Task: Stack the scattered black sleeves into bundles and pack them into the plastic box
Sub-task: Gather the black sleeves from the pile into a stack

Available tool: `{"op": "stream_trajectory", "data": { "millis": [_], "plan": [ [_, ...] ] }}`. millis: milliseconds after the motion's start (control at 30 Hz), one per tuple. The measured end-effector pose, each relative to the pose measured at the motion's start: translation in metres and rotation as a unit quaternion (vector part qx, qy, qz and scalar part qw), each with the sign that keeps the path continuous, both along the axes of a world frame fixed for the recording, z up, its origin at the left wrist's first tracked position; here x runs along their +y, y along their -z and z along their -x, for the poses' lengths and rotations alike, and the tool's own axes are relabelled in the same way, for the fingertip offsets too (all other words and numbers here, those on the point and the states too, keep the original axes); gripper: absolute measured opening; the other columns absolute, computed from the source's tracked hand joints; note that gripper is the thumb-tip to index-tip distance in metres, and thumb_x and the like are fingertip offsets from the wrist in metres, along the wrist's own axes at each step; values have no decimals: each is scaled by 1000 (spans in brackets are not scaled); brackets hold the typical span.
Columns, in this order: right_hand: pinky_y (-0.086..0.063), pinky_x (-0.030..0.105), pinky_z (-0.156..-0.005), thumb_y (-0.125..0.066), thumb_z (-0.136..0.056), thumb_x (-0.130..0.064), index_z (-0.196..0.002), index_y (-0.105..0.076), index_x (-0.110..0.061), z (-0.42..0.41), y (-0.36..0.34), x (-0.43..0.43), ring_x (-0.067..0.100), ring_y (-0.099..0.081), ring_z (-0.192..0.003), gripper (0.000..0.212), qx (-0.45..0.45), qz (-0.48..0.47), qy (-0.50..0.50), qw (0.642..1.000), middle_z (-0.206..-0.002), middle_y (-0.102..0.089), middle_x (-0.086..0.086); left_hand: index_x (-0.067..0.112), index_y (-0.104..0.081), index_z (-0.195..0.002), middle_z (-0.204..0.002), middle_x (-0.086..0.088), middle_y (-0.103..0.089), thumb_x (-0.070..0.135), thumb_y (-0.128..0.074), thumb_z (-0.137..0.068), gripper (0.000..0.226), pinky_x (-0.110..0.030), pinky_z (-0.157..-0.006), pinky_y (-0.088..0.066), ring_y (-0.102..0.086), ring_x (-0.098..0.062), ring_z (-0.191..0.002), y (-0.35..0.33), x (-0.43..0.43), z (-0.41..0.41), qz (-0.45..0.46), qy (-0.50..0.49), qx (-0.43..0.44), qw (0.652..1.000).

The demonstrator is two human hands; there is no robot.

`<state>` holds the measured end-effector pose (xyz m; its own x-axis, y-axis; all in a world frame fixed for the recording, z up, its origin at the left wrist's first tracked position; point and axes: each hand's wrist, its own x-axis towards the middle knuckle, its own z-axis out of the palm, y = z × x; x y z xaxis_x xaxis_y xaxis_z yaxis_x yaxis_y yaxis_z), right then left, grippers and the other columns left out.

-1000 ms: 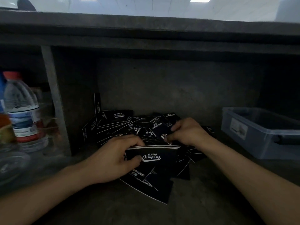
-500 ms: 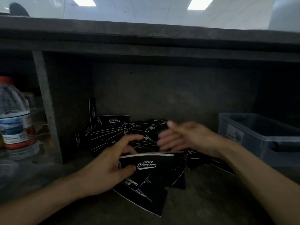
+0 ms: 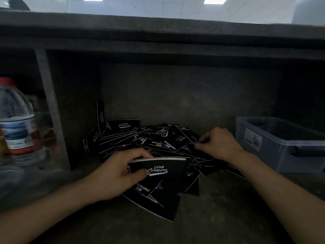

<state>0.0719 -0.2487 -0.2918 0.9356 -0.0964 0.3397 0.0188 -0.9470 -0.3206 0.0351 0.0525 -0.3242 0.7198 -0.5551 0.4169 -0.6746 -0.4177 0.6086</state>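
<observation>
One bundle marked "CLUB Camping" gripped by left hand; right hand pinches loose sleeve

Likely a café or shop's back counter: a dim storage shelf under the bench, ceiling panel lights above. Branded sleeves heap just beyond the left grip.

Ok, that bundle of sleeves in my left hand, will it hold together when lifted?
Probably light and fairly stiff: the bundle looks like flat card, edges aligned. It may fan apart, since the left hand pinches only one end and nothing binds it.
</observation>
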Motion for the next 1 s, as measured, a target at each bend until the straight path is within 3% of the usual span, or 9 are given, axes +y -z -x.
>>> {"op": "stream_trajectory", "data": {
  "millis": [167,267,367,500,600,667,733,833,1000],
  "plan": [
    [-43,31,-61,-54,-96,-32,-94,-74,-10,4,-11,-5,30,-54,-66,30,-173,85,129,973,-79,-65,15,33,-66,-102,-102,12,-66,16,-77,-84,27,-24,-79,-55,-67,-8,-94,2,0,-2,-14,-31,-36,999],
    [-57,37,-74,-62,-95,-19,-98,-76,-15,9,-26,-11,23,-69,-81,15,-292,-73,-31,953,-91,-75,7,37,-57,-114,-116,17,-59,23,-82,-78,46,-19,-93,-50,-59,-1,-112,3,1,-4,-21,-59,-58,996],
    [-56,27,-86,-73,-86,-14,-97,-77,-19,23,-35,1,9,-72,-91,13,-58,-221,-255,939,-94,-77,-1,39,-33,-139,-134,24,-47,26,-85,-75,83,-18,-102,-48,-45,12,-126,4,2,-3,-3,-74,-14,997],
    [-56,25,-80,-65,-92,-18,-108,-72,-15,27,-21,24,14,-72,-96,18,190,-245,-343,887,-101,-77,3,37,-21,-149,-127,21,-58,14,-81,-80,95,-31,-95,-56,-56,3,-121,3,-1,-1,4,-36,-3,999],
    [-53,32,-88,-58,-98,-25,-114,-69,-16,13,-8,31,12,-70,-101,22,63,-278,-288,914,-108,-75,-2,44,-32,-144,-107,12,-68,8,-76,-85,82,-47,-78,-59,-71,-19,-95,1,-1,2,9,-9,11,1000],
    [-49,30,-99,-67,-90,-39,-120,-69,-24,5,0,25,3,-63,-110,34,-38,-113,-253,960,-119,-70,-8,49,-34,-140,-107,13,-68,9,-73,-86,78,-56,-73,-58,-72,-33,-86,0,1,2,4,-19,17,1000],
    [-42,32,-108,-75,-81,-47,-131,-63,-26,0,9,18,5,-54,-123,56,-26,45,-261,964,-135,-61,-7,52,-35,-138,-109,14,-67,13,-69,-85,75,-58,-75,-57,-70,-40,-87,0,2,1,4,-35,23,999],
    [-41,34,-108,-72,-82,-43,-132,-61,-29,-4,14,14,8,-52,-124,54,-18,78,-270,959,-136,-58,-6,48,-44,-133,-106,13,-67,21,-65,-80,63,-51,-79,-58,-71,-28,-89,0,2,1,8,-35,22,999],
    [-53,33,-92,-66,-93,-27,-115,-73,-25,4,1,17,3,-64,-101,23,-205,-1,-277,939,-110,-70,-10,28,-66,-111,-104,10,-72,1,-69,-85,37,-38,-81,-60,-71,-10,-96,-2,1,1,18,-21,19,999]
  ]
}}
